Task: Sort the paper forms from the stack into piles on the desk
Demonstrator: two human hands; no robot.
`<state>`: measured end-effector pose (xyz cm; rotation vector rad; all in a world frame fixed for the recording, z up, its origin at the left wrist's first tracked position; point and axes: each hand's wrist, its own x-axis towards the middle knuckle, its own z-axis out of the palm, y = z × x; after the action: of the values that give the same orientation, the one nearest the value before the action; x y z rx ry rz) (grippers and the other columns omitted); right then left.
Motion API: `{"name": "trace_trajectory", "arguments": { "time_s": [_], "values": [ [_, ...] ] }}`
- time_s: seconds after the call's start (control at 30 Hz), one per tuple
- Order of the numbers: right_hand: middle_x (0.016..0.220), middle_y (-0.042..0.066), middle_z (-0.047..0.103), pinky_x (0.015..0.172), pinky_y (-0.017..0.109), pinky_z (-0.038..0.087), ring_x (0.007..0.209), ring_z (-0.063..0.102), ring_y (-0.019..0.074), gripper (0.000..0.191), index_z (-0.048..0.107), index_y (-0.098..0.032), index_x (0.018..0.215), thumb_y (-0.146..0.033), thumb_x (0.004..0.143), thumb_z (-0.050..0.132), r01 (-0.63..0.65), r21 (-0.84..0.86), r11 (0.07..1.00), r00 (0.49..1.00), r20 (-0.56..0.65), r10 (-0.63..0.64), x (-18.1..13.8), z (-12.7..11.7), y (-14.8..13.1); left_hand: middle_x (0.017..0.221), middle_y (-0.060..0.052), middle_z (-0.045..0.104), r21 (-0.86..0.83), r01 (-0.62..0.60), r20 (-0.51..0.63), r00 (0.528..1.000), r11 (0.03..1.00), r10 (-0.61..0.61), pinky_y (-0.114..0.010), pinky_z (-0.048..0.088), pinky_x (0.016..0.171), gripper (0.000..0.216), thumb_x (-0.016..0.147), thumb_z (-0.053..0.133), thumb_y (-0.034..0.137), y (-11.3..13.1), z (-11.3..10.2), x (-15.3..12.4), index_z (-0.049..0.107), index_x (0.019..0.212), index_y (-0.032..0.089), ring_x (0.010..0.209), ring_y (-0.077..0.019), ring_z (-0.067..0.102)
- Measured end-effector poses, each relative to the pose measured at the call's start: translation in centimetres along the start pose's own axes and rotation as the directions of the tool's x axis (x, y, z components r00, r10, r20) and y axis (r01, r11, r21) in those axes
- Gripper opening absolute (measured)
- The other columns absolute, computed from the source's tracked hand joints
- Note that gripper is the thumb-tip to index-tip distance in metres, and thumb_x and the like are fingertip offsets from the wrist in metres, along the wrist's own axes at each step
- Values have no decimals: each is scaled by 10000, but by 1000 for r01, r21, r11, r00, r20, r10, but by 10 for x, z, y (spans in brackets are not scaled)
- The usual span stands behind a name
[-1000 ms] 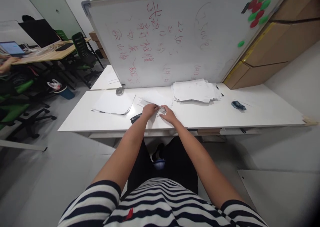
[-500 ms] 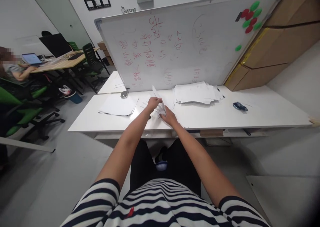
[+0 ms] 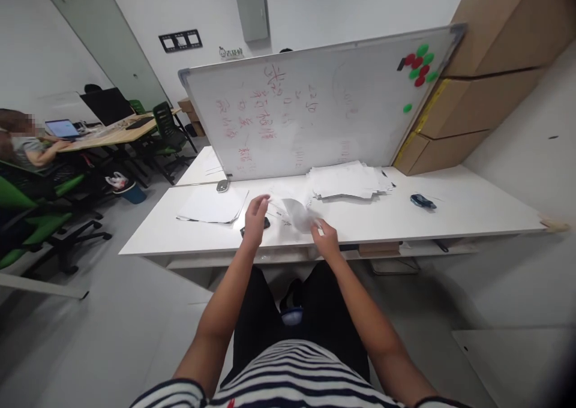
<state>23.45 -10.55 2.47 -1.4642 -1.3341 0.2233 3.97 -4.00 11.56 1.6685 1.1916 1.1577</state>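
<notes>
White paper, bowed and blurred, makes up the curled sheet, which stands a little off the desk between the two hands. The right hand has its grip closed, thumb against fingers, seemingly pinching the near right corner of that sheet. The left hand is well apart from it, its thumb and fingertips close to one another; whether they pinch a thin edge or nothing, I cannot tell.

Held at what looks like one corner, the sheet could flop or twist, since nothing visible supports its far side. A firm squeeze there might crease it, and a quick pull could tear it if the left fingers do have hold of some part.

Behind it, the broad stack of paper has ragged, uneven edges, so a wide sweep of the right hand could catch an overhanging leaf and skew the pile. Low by the left hand lies a dark object, partly hidden by the wrist; a careless drop of that hand could knock it toward the desk's near edge. The flat sheets farther left seem loose, and a brushing forearm might slide them askew
</notes>
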Motion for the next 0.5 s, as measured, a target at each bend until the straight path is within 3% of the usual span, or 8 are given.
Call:
{"name": "trace_trajectory", "arguments": {
  "time_s": [0.07,0.17,0.27,0.33,0.4,0.5],
  "values": [
    [1028,64,701,896,386,500,979,646,234,268,666,-237,1013,-317,887,444,135,-17,991,989,71,-133,-8,-30,-8,1497,-71,343,111,1,-76,997,994,7,-353,417,1017,601,854,500,537,-18,-13,-27,326,1384,312,1345,-229,379],
    [1128,50,671,952,422,469,1077,603,234,245,661,-259,1012,-243,876,459,281,-67,957,943,202,-263,-9,-64,-16,1555,-109,194,88,26,77,996,996,-33,-388,394,1045,956,739,678,480,-45,-18,-49,74,1466,334,1402,-257,277],
    [1173,54,652,944,447,469,1109,585,239,246,643,-256,1036,-216,874,463,334,-74,940,912,279,-302,-2,-79,-20,1558,-130,178,-3,95,241,966,995,-91,-418,376,1055,1084,677,746,440,-63,-8,-50,17,1474,344,1417,-278,232],
    [1167,60,654,943,444,469,1106,586,234,229,634,-248,1037,-229,886,462,318,-48,947,914,281,-293,1,-81,-23,1507,-138,310,-77,142,307,945,987,-112,-419,404,1025,1019,658,763,422,-66,1,-46,148,1465,320,1368,-287,333],
    [1142,62,663,947,434,466,1090,595,226,200,629,-243,1018,-270,900,469,236,-13,972,945,235,-227,2,-80,-25,1333,-126,534,-119,149,327,939,982,-103,-412,448,971,770,673,748,422,-63,8,-43,418,1349,259,1229,-277,498],
    [1102,67,671,939,420,469,1067,608,222,171,616,-233,974,-344,886,521,65,93,994,988,132,-77,0,-74,-27,1031,-82,672,-101,82,215,975,991,-58,-394,479,907,397,727,695,440,-54,15,-40,642,1041,204,1044,-242,603]
  ]
}}
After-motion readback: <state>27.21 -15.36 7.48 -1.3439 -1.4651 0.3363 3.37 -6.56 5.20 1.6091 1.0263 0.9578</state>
